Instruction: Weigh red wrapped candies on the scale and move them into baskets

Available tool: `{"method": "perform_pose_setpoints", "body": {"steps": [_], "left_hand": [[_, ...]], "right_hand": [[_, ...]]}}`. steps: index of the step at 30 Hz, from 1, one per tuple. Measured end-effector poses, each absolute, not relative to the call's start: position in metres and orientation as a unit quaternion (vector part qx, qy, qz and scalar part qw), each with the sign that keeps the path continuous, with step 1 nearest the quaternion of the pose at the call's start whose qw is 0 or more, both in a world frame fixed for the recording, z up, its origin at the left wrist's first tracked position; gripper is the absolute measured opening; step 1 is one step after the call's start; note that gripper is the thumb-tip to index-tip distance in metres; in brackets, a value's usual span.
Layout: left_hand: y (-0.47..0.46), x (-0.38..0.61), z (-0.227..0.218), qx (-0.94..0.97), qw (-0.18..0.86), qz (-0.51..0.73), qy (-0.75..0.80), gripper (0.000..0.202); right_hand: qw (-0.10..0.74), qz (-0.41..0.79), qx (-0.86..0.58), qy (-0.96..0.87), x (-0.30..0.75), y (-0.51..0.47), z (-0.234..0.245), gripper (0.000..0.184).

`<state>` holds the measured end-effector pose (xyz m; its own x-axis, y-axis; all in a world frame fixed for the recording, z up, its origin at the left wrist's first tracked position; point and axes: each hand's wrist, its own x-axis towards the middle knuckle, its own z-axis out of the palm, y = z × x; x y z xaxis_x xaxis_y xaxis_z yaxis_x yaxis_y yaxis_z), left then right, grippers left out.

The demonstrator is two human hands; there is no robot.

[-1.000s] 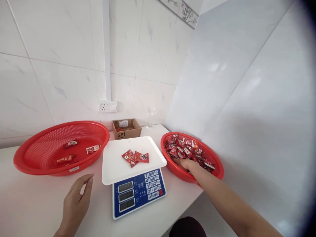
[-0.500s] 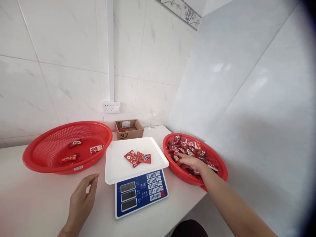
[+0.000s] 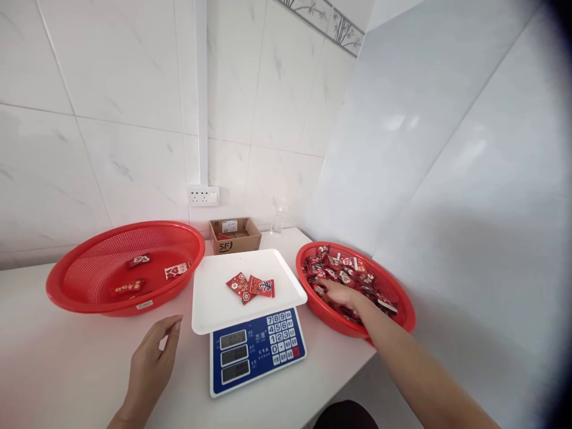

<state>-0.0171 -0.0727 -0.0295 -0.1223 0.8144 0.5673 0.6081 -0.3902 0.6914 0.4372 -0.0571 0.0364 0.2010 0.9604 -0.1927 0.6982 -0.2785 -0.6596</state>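
My right hand (image 3: 338, 293) reaches into the red basket on the right (image 3: 404, 316), its fingers closed on a small red snack packet (image 3: 319, 289) among many others; the fingertips are partly hidden. My left hand (image 3: 154, 351) hovers over the table, left of the scale, with thumb and finger tips together and nothing in them. Two red snack packets (image 3: 239, 287) overlap on the white pan (image 3: 214, 310) of the digital scale (image 3: 257, 351). Its top display seems to read 0.028, though the digits are faint.
A larger red basket (image 3: 84, 250) at the left holds a few packets. Behind the scale stand a small cardboard box (image 3: 239, 244) and a clear plastic object (image 3: 277, 221). A tiled wall with a socket (image 3: 204, 196) backs the white table (image 3: 179, 405).
My right hand has pressed slightly deeper among the packets, its fingers drawn closer together. My left hand is nearly still. The whole view has shifted a little.
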Motion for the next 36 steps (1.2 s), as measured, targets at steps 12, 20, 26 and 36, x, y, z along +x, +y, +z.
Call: {"method": "perform_pose_setpoints", "body": {"steps": [12,20,26,36], "left_hand": [[-0.074,-0.018,-0.026,0.649,0.124,0.523,0.539,0.025],[-0.075,-0.017,-0.027,0.654,0.116,0.54,0.517,0.023],[-0.078,-0.018,-0.027,0.648,0.121,0.544,0.52,0.021],[-0.078,-0.017,-0.029,0.647,0.139,0.539,0.521,0.021]], "right_hand": [[0.45,0.394,-0.646,-0.474,0.41,-0.062,0.081,0.07],[0.416,0.383,-0.606,-0.559,0.309,-0.051,0.08,0.054],[0.309,0.225,-0.587,-0.714,0.258,-0.054,0.073,0.045],[0.326,0.077,-0.604,-0.723,0.26,-0.04,0.062,0.048]]}}
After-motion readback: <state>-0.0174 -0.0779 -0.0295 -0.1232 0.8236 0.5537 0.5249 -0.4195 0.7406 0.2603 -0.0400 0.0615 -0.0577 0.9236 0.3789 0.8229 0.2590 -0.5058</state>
